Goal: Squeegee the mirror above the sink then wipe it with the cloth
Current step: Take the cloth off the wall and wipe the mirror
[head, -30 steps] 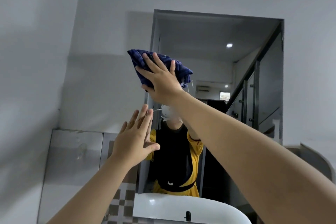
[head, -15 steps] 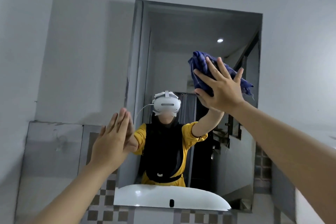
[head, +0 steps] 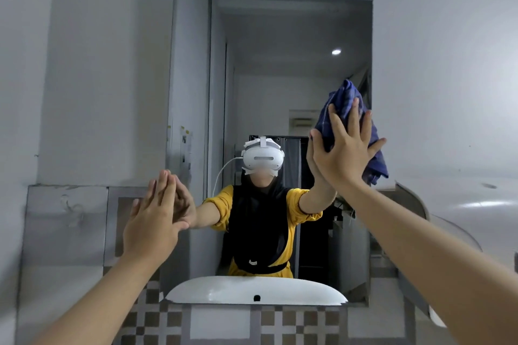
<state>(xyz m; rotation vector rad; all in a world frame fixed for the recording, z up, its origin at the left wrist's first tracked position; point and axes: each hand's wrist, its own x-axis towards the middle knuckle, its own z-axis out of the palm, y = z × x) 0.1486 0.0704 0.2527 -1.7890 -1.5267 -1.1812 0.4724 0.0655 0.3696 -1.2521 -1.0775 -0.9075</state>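
The rectangular mirror [head: 280, 64] hangs on the grey wall in front of me. My right hand [head: 346, 152] presses a dark blue cloth [head: 343, 103] flat against the mirror's right edge, fingers spread over it. My left hand [head: 152, 221] is flat with fingers together, its fingertips at the mirror's lower left edge, holding nothing. No squeegee is in view. The sink shows only as a white reflection [head: 255, 290] along the mirror's bottom.
A grey panel [head: 66, 221] covers the wall at lower left. Checkered brown and grey tiles [head: 232, 322] run below the mirror. A curved white fixture [head: 454, 230] stands at the right, behind my right forearm.
My right hand has swept the cloth from the mirror's upper left across to its right edge, a little lower. My left hand stays flat at the lower left edge.
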